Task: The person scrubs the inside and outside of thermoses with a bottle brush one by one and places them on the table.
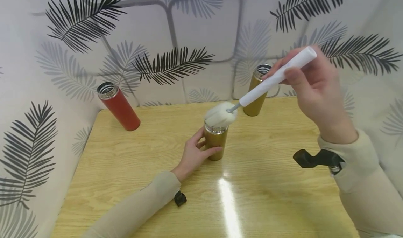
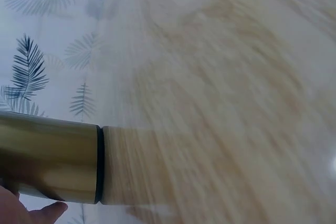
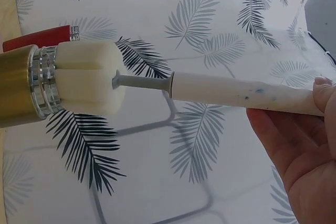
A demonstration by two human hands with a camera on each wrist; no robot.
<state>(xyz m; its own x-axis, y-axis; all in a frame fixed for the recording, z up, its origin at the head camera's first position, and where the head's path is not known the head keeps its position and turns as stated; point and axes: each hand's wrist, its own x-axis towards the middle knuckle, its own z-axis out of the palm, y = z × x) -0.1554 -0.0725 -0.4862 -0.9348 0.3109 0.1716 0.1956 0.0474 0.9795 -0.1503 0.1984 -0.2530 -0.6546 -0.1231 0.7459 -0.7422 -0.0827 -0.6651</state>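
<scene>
A gold thermos bottle (image 1: pixel 216 145) stands near the table's middle without a lid, and my left hand (image 1: pixel 192 155) grips it from the left side. In the left wrist view only the bottle's lower part (image 2: pixel 50 158) and some fingertips show. My right hand (image 1: pixel 318 87) holds a sponge bottle brush by its white handle (image 1: pixel 277 77), slanting down to the left. Its cream sponge head (image 3: pixel 89 77) sits at the bottle's steel mouth (image 3: pixel 44 80), mostly outside it. How far the sponge reaches inside is hidden.
A red thermos bottle (image 1: pixel 121 108) without a lid stands at the back left of the wooden table (image 1: pixel 145 196). Behind the brush handle, at the back right, is another open gold bottle (image 1: pixel 254 98). A leaf-patterned wall covering (image 1: pixel 201 31) rises at the table's back edge.
</scene>
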